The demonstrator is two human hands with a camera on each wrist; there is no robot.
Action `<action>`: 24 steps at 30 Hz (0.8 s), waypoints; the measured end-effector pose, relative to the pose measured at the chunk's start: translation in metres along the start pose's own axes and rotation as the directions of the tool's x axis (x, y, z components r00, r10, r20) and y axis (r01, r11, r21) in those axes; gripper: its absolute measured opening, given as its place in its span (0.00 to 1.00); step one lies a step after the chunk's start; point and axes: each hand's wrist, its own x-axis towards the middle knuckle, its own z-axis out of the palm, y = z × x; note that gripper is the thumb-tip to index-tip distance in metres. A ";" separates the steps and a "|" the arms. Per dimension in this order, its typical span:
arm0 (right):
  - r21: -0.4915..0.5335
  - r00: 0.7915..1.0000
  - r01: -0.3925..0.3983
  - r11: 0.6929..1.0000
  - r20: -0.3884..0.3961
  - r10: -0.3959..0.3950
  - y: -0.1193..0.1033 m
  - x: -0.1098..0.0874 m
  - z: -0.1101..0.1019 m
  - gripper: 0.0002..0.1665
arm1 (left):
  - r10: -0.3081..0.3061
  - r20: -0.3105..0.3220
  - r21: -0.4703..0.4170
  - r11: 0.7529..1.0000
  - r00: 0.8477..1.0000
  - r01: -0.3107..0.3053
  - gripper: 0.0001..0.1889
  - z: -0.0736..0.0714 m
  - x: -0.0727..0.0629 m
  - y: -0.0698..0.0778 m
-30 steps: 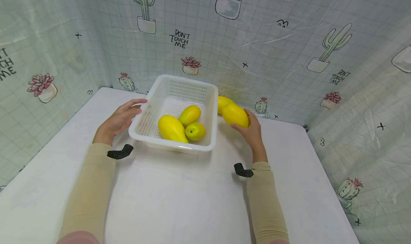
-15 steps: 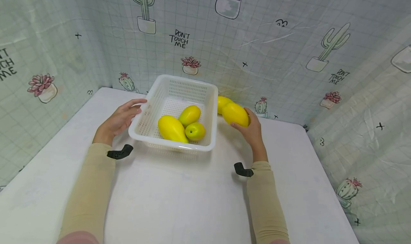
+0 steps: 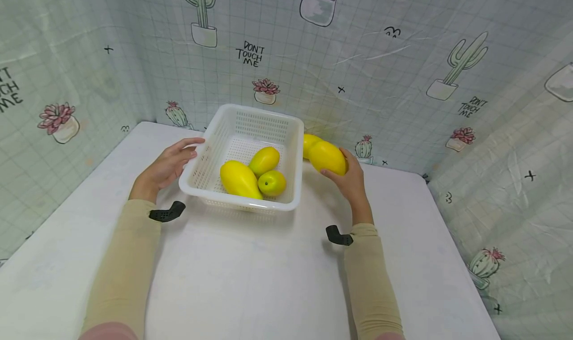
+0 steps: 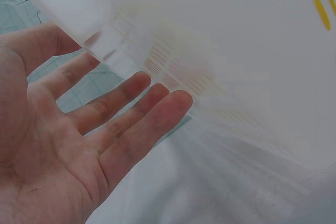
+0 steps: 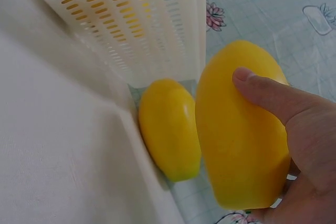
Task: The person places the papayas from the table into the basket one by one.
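In the head view, a white perforated plastic basket [image 3: 295, 201] stands at the back of the table, tilted toward me, with three yellow fruits [image 3: 239, 178] in its near part. My left hand [image 3: 163, 168] is at its left side, fingers nearly straight; the left wrist view shows the fingertips [image 4: 181, 100] against the slotted wall. To the right of the basket, my right hand [image 3: 351, 181] grips a large yellow mango [image 3: 327, 157], its thumb lying across the skin in the right wrist view. Another yellow mango [image 5: 169, 129] lies behind the held one, beside the basket.
The white table [image 3: 250, 270] runs back to a curtain [image 3: 358, 56] printed with cacti, close behind the basket. Similar curtain flanks the table on both sides. A black device [image 3: 167, 213] sits on each wrist.
My right hand and its mango have shifted very slightly up and left. The left hand and the basket have kept their places.
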 end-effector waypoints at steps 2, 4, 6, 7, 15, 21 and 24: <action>0.004 1.000 0.003 1.000 0.003 -0.003 -0.001 0.000 0.000 0.51 | -0.003 -0.003 0.003 1.000 1.000 0.003 0.25 0.000 0.000 0.000; 0.011 1.000 0.006 1.000 0.004 -0.007 -0.002 0.000 -0.001 0.51 | -0.002 -0.002 0.004 1.000 1.000 0.002 0.25 0.000 0.000 0.000; 0.014 1.000 0.011 1.000 0.004 -0.011 -0.003 0.000 -0.001 0.51 | 0.001 0.001 0.004 1.000 1.000 -0.001 0.25 0.001 -0.001 0.001; 0.015 1.000 0.011 1.000 0.004 -0.011 -0.003 0.000 -0.001 0.51 | 0.002 0.002 0.004 1.000 1.000 -0.002 0.25 0.001 -0.001 0.000; 0.020 1.000 0.005 1.000 0.001 -0.005 -0.009 -0.002 -0.002 0.51 | -0.003 0.000 0.005 1.000 1.000 0.003 0.25 -0.001 0.001 -0.001; 0.029 1.000 0.021 0.999 -0.007 -0.021 -0.010 -0.001 -0.001 0.51 | 0.002 0.005 0.000 1.000 1.000 -0.002 0.25 0.000 0.000 0.000; 0.026 0.999 0.031 0.999 -0.012 -0.030 -0.010 -0.001 -0.001 0.50 | 0.005 0.009 -0.004 1.000 1.000 -0.005 0.25 0.000 -0.001 0.000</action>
